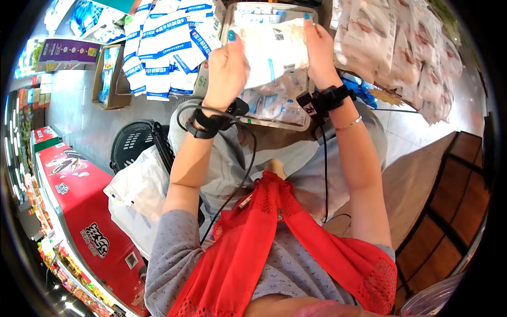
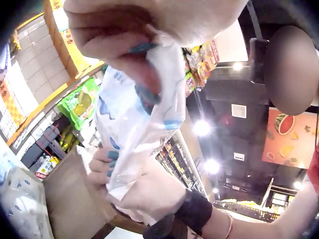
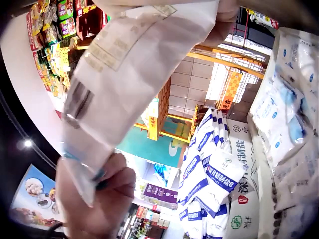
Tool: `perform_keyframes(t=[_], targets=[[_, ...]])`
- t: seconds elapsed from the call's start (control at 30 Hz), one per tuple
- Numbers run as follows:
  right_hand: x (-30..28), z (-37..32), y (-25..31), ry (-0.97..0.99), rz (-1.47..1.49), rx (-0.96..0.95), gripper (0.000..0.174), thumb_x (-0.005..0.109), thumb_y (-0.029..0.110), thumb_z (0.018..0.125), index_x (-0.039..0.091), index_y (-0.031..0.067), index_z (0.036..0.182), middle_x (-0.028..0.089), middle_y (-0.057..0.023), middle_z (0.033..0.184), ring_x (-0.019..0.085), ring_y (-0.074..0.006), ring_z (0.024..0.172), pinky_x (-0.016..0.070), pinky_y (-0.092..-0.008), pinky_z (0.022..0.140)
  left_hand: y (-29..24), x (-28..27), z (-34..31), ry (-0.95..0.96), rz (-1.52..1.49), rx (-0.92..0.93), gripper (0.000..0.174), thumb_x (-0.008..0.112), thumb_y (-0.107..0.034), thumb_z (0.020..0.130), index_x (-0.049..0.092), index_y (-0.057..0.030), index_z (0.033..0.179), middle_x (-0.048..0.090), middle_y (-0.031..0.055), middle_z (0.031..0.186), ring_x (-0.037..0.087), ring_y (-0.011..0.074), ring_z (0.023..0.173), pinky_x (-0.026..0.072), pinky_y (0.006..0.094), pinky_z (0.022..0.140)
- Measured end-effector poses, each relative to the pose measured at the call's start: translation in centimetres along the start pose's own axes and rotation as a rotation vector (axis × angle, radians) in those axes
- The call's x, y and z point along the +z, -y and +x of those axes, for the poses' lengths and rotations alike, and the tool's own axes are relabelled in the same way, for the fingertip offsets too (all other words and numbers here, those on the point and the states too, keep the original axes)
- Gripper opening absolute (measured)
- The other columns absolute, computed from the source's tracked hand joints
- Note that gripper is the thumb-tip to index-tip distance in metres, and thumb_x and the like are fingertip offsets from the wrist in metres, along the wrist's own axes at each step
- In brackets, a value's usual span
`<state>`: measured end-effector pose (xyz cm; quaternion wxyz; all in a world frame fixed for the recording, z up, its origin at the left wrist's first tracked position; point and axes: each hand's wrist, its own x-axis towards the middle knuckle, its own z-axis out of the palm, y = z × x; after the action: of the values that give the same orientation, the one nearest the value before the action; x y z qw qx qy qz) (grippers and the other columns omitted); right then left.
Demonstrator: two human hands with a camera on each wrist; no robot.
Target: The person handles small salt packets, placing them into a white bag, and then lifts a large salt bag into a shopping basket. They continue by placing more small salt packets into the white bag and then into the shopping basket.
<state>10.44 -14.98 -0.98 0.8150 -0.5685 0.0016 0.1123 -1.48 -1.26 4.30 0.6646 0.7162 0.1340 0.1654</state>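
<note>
Between both hands is a white plastic packet [image 1: 277, 50] with blue print, held up over a pale tray [image 1: 293, 126] of similar packets [image 1: 264, 105]. My left hand [image 1: 229, 68] pinches its left end, the teal-painted thumb on top. My right hand [image 1: 321, 55] grips the opposite end. In the left wrist view the packet [image 2: 139, 109] spans the space between the left hand [image 2: 119, 35] and the right hand [image 2: 149, 189]. Printed panels and a barcode show on the packet [image 3: 129, 64] in the right wrist view, with the left hand [image 3: 102, 199] at its lower corner.
Blue-and-white salt packets [image 1: 166, 45] are piled left of the tray. Beyond them stands a cardboard box [image 1: 119, 100]. To the right lies a heap of clear-wrapped bags [image 1: 391, 47]. A black basket [image 1: 134, 142], a white plastic bag [image 1: 140, 182] and a red counter [image 1: 90, 206] are at left.
</note>
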Motion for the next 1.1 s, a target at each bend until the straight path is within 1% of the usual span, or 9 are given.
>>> perform_keyframes(t=[0.13,0.2,0.27,0.47,0.63,0.8,0.93,1.03,1.1], targets=[[-0.1,-0.9,1.0,0.028,-0.126,-0.115,0.025,0.048,0.024,0.091,0.051,0.0032,0.079,0.053,0.0019,0.067,0.045,-0.0018,0.058,0.0360,-0.0183,0.050,1.2,-1.8,1.9,0.028,0.044,-0.243,0.040,0.040,-0.031,0.093,0.050,-0.0053,0.064,0.047,-0.0003,0.059,0.044,0.0095,0.056,0.0377,0.0242,0.056],[0.6,-1.8,1.8,0.066,-0.234,-0.335,0.026,0.046,0.024,0.092,0.050,0.0033,0.077,0.050,0.0029,0.064,0.042,-0.0009,0.057,0.0338,-0.0183,0.049,3.4,-2.8,2.5,0.099,0.053,-0.275,0.034,0.042,-0.032,0.092,0.055,-0.0008,0.101,0.056,0.0067,0.098,0.051,0.0154,0.094,0.0392,0.0272,0.083],[1.0,-2.7,2.5,0.065,-0.328,-0.432,0.026,0.046,0.023,0.092,0.048,0.0029,0.076,0.048,0.0034,0.062,0.040,-0.0005,0.057,0.0327,-0.0181,0.049,4.1,-2.0,2.1,0.000,0.096,-0.176,0.047,0.048,-0.027,0.089,0.041,0.0021,0.124,0.050,0.0158,0.118,0.051,0.0136,0.083,0.0416,0.0261,0.077],[0.4,-2.6,2.1,0.083,-0.335,-0.334,0.021,0.049,0.018,0.089,0.050,0.0006,0.078,0.050,0.0004,0.063,0.041,-0.0034,0.056,0.0336,-0.0211,0.048,3.8,1.7,-0.9,0.368,0.424,0.349,0.082,0.071,-0.016,0.070,0.025,-0.0049,0.136,0.026,0.0149,0.140,0.025,0.0261,0.130,0.0216,0.0353,0.105],[1.3,-4.2,3.9,0.360,-0.177,-0.041,0.020,0.051,0.018,0.087,0.051,-0.0014,0.083,0.059,-0.0100,0.075,0.057,-0.0134,0.065,0.0452,-0.0241,0.057,5.4,2.1,-0.5,0.217,0.152,0.341,0.061,0.072,-0.016,0.068,0.045,-0.0085,0.123,0.056,0.0127,0.110,0.056,0.0249,0.101,0.0439,0.0334,0.086],[0.8,-2.6,3.3,0.460,-0.052,-0.032,0.026,0.048,0.025,0.089,0.053,0.0007,0.098,0.061,-0.0162,0.097,0.059,-0.0244,0.094,0.0457,-0.0331,0.082,6.0,1.6,-1.0,0.225,-0.872,-0.543,0.045,0.048,-0.032,0.088,0.043,-0.0030,0.123,0.055,0.0091,0.114,0.054,0.0222,0.104,0.0448,0.0359,0.086],[-0.3,-1.7,1.3,0.251,-0.618,-0.203,0.042,0.053,0.033,0.084,0.054,-0.0027,0.106,0.060,-0.0117,0.100,0.056,-0.0176,0.095,0.0426,-0.0259,0.080,6.9,1.4,-0.8,0.163,-0.998,-0.550,0.050,0.040,-0.038,0.090,0.041,-0.0017,0.124,0.052,0.0125,0.120,0.052,0.0258,0.107,0.0399,0.0388,0.092],[-0.8,-2.1,0.2,0.671,-0.728,0.108,0.050,0.055,0.038,0.083,0.053,-0.0034,0.111,0.060,-0.0109,0.103,0.055,-0.0169,0.095,0.0416,-0.0246,0.081,7.0,0.8,-0.2,0.195,-1.021,-0.527,0.052,0.038,-0.040,0.091,0.041,-0.0007,0.125,0.051,0.0137,0.121,0.051,0.0266,0.109,0.0383,0.0391,0.094],[-0.5,-2.8,1.3,0.648,-0.615,0.201,0.053,0.056,0.040,0.083,0.052,-0.0034,0.112,0.059,-0.0100,0.104,0.054,-0.0163,0.095,0.0412,-0.0250,0.082,6.8,0.5,0.0,0.228,-1.036,-0.522,0.052,0.038,-0.039,0.090,0.040,-0.0001,0.125,0.051,0.0143,0.121,0.051,0.0267,0.109,0.0383,0.0389,0.094]])
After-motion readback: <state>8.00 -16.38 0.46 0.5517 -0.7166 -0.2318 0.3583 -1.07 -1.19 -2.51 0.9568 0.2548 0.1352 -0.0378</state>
